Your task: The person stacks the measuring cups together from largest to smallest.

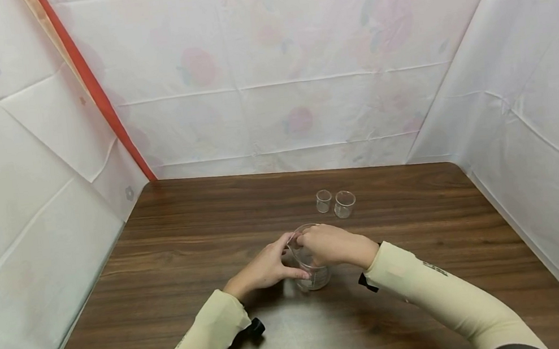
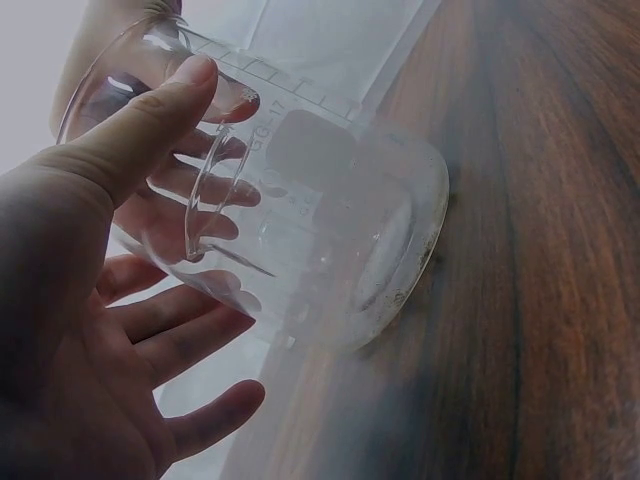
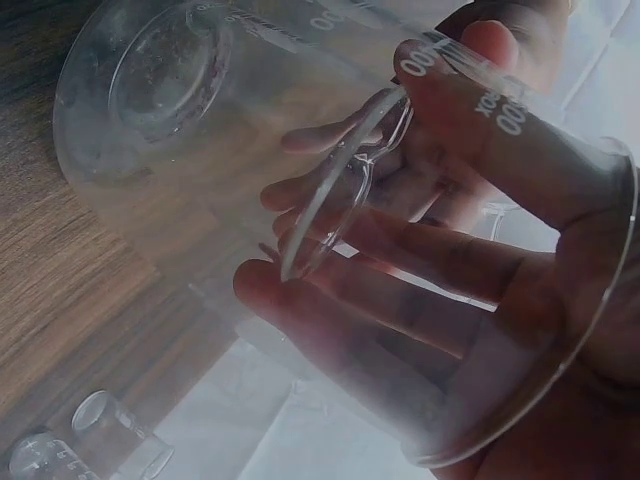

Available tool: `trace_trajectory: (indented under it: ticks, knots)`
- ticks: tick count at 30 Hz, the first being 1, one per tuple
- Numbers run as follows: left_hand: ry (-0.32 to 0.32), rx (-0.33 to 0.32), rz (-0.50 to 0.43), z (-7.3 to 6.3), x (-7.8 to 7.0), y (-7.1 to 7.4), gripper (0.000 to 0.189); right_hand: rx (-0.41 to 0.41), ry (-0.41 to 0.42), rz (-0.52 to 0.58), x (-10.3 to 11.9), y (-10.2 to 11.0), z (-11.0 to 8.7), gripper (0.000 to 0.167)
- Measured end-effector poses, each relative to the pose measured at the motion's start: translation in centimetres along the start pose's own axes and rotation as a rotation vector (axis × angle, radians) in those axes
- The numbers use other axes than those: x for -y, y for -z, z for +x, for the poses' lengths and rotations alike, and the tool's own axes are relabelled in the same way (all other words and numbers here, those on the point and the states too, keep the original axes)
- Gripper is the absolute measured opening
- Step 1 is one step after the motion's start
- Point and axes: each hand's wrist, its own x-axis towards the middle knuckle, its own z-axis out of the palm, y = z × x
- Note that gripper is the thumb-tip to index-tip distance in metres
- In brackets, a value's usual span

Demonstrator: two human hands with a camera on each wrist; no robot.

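A large glass beaker (image 1: 316,277) stands upright on the table with a smaller beaker (image 2: 385,235) inside it. From the left side, my left hand (image 1: 270,263) holds the large beaker, thumb across the front and fingers toward the back. My right hand (image 1: 333,244) reaches down through the large beaker's mouth. In the right wrist view, its thumb and fingers span the smaller beaker's rim (image 3: 335,195), with fingertips right at the glass. White graduation marks show on the large beaker's wall.
Two small glass beakers, one smaller (image 1: 323,201) and one larger (image 1: 345,204), stand side by side behind the hands on the brown wooden table (image 1: 188,229). White patterned cloth (image 1: 269,73) hangs behind the table and along both sides. A red strip (image 1: 97,91) runs down the left corner.
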Motion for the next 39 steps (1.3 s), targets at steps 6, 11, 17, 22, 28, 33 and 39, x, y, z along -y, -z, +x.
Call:
trace_trajectory:
  ticks: [6, 11, 17, 22, 28, 33, 39]
  knots:
    - [0.012, 0.006, 0.013, 0.0, 0.1, -0.1, 0.084, 0.017, -0.018, -0.008, 0.0, -0.1, 0.0, 0.047]
    - [0.026, 0.009, 0.025, 0.1, 0.1, -0.1, 0.083, 0.012, -0.019, -0.015, 0.1, -0.1, -0.3, 0.048]
    - [0.012, 0.004, 0.022, 0.0, 0.0, -0.1, 0.084, -0.034, 0.009, 0.003, -0.1, 0.2, -0.8, 0.045]
    - [-0.001, -0.009, 0.014, -0.1, 0.0, -0.1, 0.084, -0.065, 0.015, 0.052, -0.2, 0.9, -1.0, 0.045]
    - [0.006, -0.003, 0.013, -0.2, 0.0, -0.1, 0.084, -0.064, 0.031, 0.088, -0.2, 1.5, -1.3, 0.041]
    - [0.008, -0.001, 0.005, -0.2, -0.1, -0.1, 0.084, -0.105, 0.038, 0.092, -0.3, 2.0, -1.5, 0.039]
    - [0.017, -0.005, 0.013, -0.1, 0.0, -0.1, 0.084, -0.146, 0.024, 0.125, -0.6, 2.3, -1.8, 0.038]
